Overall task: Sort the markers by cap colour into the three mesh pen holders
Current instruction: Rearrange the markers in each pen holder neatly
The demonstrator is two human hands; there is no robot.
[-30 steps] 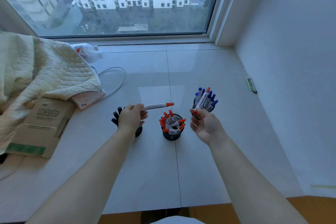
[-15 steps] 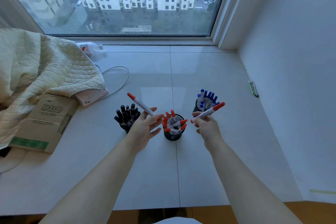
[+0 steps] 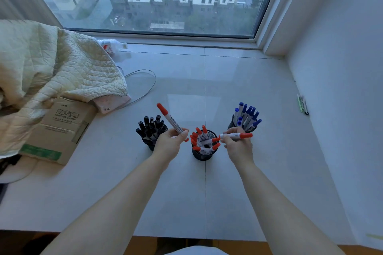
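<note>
the middle holder [image 3: 204, 154], full of red caps, sits right between both hands. the left hand [image 3: 170, 144] pinches a red marker [image 3: 170, 120] tilted up and away to the left. the right hand [image 3: 238, 146] grips another red marker [image 3: 236, 136] lying almost flat, cap pointing right. both look about as near.

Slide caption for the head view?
Left hand and right hand each hold a red-capped marker beside the middle holder.
</note>
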